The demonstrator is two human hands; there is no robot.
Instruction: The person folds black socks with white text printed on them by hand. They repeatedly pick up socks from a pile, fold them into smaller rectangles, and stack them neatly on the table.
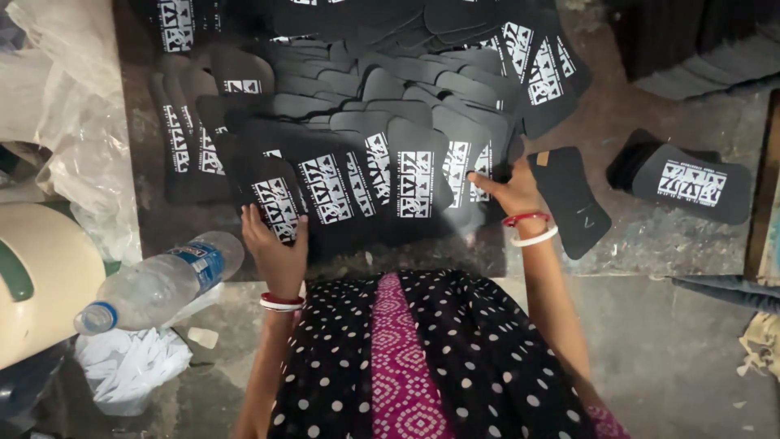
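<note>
A wide spread of flat black sole-shaped pieces (382, 138), many with a white printed patch, lies overlapped on the dark floor (650, 325) in front of the person. The left hand (275, 252) rests at the near edge of this spread, its fingers bent over the lower end of one printed piece (276, 207); if it really grips the piece or only presses on it, one cannot tell. The right hand (513, 191) is at the right side of the spread, the fingers stretched toward the left and touching the edge of another printed piece (467, 167), not closed around it. Both wrists carry red and white bangles. Just right of the right hand lies a single plain black piece (573, 199), and further right, well apart, a small stack with a printed piece on top (691, 183). Between the spread and the person's dotted dress (431, 358) there is a narrow strip of bare floor. On the left side a clear plastic bottle (158, 284) lies on its side near the left hand, beside a cream-coloured container (36, 276), crumpled white paper (130, 366) and transparent plastic sheeting (73, 106).
</note>
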